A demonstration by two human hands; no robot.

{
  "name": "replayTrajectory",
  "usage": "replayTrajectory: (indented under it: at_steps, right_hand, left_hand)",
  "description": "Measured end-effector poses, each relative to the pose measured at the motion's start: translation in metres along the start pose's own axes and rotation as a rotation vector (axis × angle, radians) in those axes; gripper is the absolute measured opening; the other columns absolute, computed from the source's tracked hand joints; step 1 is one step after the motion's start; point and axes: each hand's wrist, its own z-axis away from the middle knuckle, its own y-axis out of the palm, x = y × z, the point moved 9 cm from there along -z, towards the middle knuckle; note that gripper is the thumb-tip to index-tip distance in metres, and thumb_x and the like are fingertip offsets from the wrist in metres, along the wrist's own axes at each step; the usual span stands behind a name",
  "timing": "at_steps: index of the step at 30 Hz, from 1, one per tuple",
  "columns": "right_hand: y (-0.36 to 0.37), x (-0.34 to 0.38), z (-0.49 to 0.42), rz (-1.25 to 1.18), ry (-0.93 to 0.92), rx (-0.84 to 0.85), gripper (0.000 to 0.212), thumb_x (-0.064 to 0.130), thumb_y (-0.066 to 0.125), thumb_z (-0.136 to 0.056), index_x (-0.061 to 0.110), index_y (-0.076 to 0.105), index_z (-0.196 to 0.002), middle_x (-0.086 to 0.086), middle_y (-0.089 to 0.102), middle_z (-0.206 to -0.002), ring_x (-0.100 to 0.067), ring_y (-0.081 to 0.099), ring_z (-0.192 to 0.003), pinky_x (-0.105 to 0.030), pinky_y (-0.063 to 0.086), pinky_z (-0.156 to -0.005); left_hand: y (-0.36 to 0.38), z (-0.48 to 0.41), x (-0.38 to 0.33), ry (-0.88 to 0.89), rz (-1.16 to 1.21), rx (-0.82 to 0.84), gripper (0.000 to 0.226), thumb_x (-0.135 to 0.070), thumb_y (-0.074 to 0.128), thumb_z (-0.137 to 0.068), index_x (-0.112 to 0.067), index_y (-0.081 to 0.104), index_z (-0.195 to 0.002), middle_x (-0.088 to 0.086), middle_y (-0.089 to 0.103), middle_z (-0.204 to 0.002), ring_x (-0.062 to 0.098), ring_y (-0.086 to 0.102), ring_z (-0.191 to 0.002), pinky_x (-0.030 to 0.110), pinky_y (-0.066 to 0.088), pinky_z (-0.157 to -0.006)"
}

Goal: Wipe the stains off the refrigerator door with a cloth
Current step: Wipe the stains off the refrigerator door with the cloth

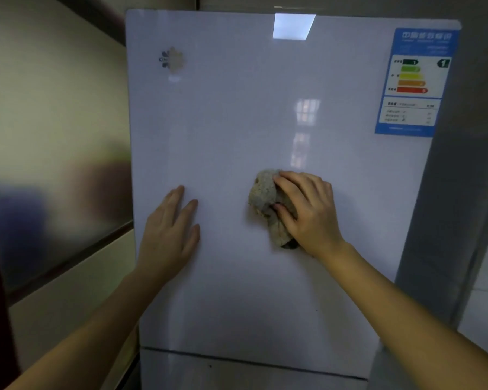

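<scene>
When the cloth is this floppy, bunch it up

Since it's soft, light and limp (zero stiffness), I'd grab it wadded. It's pressed on the fridge door about mid-panel, right hand fingers curled round it. Left hand lies flat on the door, fingers straight, at the cloth's 9 o'clock. Glossy door looks slippery, I'd guess.

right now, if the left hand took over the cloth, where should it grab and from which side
The cloth is bunched against the refrigerator door, the right hand covering its right half. Best bet is the exposed upper-left lump: come from the left and pinch it, since it bulges off the door.
</scene>
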Motion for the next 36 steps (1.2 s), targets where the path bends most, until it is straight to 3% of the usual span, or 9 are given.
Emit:
replayTrajectory:
  at_steps: [6, 14, 21, 30, 36]
  right_hand:
    - [0.011, 0.014, -0.004, 0.080, -0.111, 0.006, 0.034, 0.026, 0.065, -0.097, 0.017, 0.068, -0.131, -0.010, 0.064, -0.132, -0.031, 0.058, -0.118, -0.043, 0.042, -0.093]
    - [0.028, 0.035, -0.006, 0.105, -0.142, 0.083, 0.052, 0.046, 0.074, -0.084, 0.015, 0.071, -0.126, -0.013, 0.065, -0.129, -0.030, 0.057, -0.118, -0.043, 0.042, -0.094]
    - [0.037, 0.050, -0.013, 0.120, -0.145, 0.073, 0.041, 0.039, 0.068, -0.094, 0.014, 0.070, -0.127, -0.014, 0.065, -0.128, -0.031, 0.058, -0.115, -0.042, 0.043, -0.092]
    - [0.035, 0.043, -0.062, 0.108, -0.119, 0.001, 0.041, 0.032, 0.071, -0.093, 0.013, 0.068, -0.129, -0.014, 0.063, -0.130, -0.033, 0.058, -0.115, -0.043, 0.044, -0.090]
    - [0.033, 0.051, -0.114, 0.164, -0.280, -0.089, 0.037, 0.024, 0.073, -0.091, 0.009, 0.070, -0.124, -0.010, 0.067, -0.127, -0.030, 0.057, -0.114, -0.043, 0.044, -0.091]
  left_hand:
    - [0.001, -0.001, 0.007, 0.108, 0.000, -0.043, 0.053, -0.034, 0.047, -0.098, -0.005, 0.058, -0.140, 0.023, 0.042, -0.157, 0.041, 0.044, -0.142, 0.047, 0.034, -0.110]
    - [-0.005, 0.002, 0.023, 0.165, 0.051, -0.114, 0.045, -0.029, 0.050, -0.099, -0.003, 0.064, -0.134, 0.024, 0.047, -0.154, 0.042, 0.048, -0.140, 0.050, 0.043, -0.107]
    - [-0.009, 0.006, 0.047, 0.138, 0.030, -0.172, 0.044, -0.028, 0.053, -0.099, -0.003, 0.064, -0.134, 0.025, 0.047, -0.154, 0.042, 0.049, -0.140, 0.047, 0.039, -0.112]
    - [-0.007, 0.001, 0.052, 0.165, -0.006, -0.205, 0.045, -0.030, 0.053, -0.099, -0.005, 0.064, -0.135, 0.024, 0.049, -0.153, 0.041, 0.050, -0.139, 0.050, 0.043, -0.107]
    - [0.000, 0.002, 0.053, 0.164, 0.001, -0.209, 0.051, -0.034, 0.051, -0.098, -0.007, 0.060, -0.140, 0.022, 0.047, -0.155, 0.037, 0.044, -0.142, 0.048, 0.037, -0.111]
